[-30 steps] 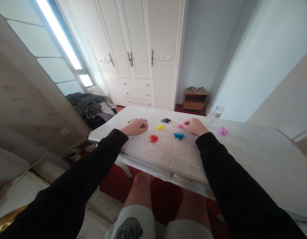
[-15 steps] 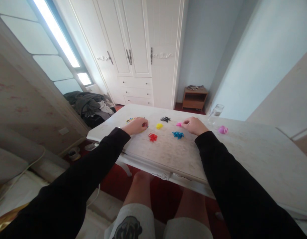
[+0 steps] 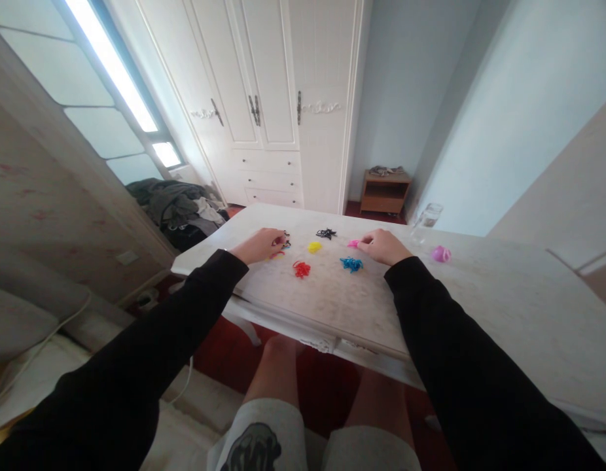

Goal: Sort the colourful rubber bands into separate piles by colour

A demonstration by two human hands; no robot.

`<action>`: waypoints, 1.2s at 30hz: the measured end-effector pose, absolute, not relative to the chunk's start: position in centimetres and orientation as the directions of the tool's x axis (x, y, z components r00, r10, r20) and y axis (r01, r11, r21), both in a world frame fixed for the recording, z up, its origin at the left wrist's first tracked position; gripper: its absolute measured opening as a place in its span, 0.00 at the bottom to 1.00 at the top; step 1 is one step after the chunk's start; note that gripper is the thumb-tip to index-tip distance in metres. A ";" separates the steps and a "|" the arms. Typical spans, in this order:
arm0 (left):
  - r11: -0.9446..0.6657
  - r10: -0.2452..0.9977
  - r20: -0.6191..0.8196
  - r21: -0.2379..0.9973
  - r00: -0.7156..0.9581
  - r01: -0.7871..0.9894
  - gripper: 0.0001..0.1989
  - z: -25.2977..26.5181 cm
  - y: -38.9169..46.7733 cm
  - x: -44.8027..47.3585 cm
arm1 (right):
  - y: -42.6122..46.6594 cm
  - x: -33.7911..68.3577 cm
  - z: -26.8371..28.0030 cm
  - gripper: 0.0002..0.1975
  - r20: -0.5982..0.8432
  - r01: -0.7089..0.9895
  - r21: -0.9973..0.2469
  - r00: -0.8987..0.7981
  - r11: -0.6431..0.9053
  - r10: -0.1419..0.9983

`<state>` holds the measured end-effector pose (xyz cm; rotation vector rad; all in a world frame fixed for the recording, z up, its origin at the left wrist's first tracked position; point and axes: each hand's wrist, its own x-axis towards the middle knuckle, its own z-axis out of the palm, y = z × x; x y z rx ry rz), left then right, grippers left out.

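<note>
Small piles of what look like rubber bands lie sorted by colour on the white table (image 3: 327, 297): black bands (image 3: 326, 233), yellow bands (image 3: 314, 247), red bands (image 3: 302, 269), blue bands (image 3: 351, 264) and pink bands (image 3: 353, 244). On the left, my left hand (image 3: 260, 245) is closed in a pinch over a mixed-colour pile (image 3: 279, 253), which it partly covers. What its fingers hold is too small to make out. My right hand (image 3: 383, 246) has its fingers pressed together at the pink bands, touching them.
A clear glass jar (image 3: 425, 219) and a pinkish-purple round object (image 3: 441, 254) stand on the table to the right of my right hand. Beyond the table are a white wardrobe (image 3: 268, 78), a brown nightstand (image 3: 384, 194) and a heap of clothes (image 3: 178, 206).
My left hand has shifted slightly left and up, uncovering more of the mixed pile's right side. My right hand stays at the pink bands.
</note>
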<state>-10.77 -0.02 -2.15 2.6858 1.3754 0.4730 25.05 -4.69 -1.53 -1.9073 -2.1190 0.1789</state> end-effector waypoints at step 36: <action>-0.626 0.773 0.450 0.653 0.447 0.426 0.08 -2.7 1.2 -5.6 | -4.4 24.8 -1.8 0.10 0.288 0.881 -0.383 -0.172 0.279 0.942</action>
